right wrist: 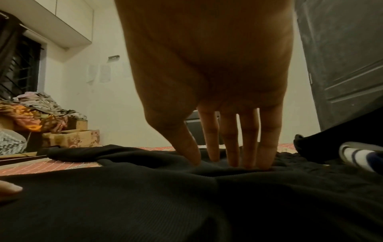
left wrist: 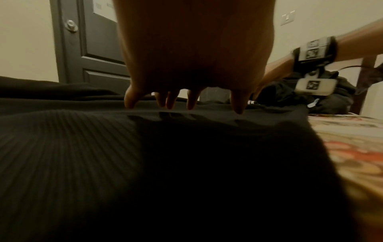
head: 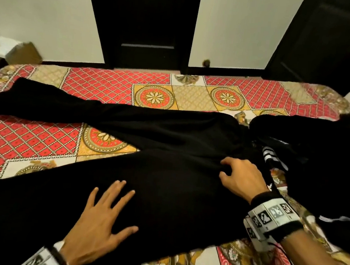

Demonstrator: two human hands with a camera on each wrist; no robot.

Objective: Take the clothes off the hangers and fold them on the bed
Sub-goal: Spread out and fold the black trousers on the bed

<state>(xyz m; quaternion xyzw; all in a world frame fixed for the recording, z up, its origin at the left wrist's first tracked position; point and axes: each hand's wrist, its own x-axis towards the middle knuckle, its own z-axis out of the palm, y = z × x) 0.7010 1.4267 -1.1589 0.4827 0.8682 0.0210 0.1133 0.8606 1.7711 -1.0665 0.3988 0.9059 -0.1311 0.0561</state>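
Black trousers [head: 165, 174] lie spread flat on the bed [head: 31, 131], over its patterned red-and-gold cover. Fabric is finely ribbed, seen close in the left wrist view. Long axis runs roughly along the bed's length: waist end toward the right end of the bed, legs running out toward the left end. One leg lies along the near edge and passes out of the head view at lower left; the other angles away toward the far left corner, its end lying flat on the cover. The two legs part in a V opening leftward.

Left hand [head: 99, 221] rests palm-down on the near leg, close to the near edge, fingers [head: 119, 193] straight and spread, tips on the cloth.

Right hand [head: 242, 177] is on the trousers near the waist end, fingers [right wrist: 230, 139] held close together and bent down, tips pressing into the cloth beside the thumb; a small ridge of fabric is bunched there. Cannot tell whether the cloth is actually pinched.

A heap of dark clothes [head: 327, 160] lies at the right end of the bed, just beside the waist, with a white-striped piece [head: 272, 157] showing.

No readable brand or writing on the garments.
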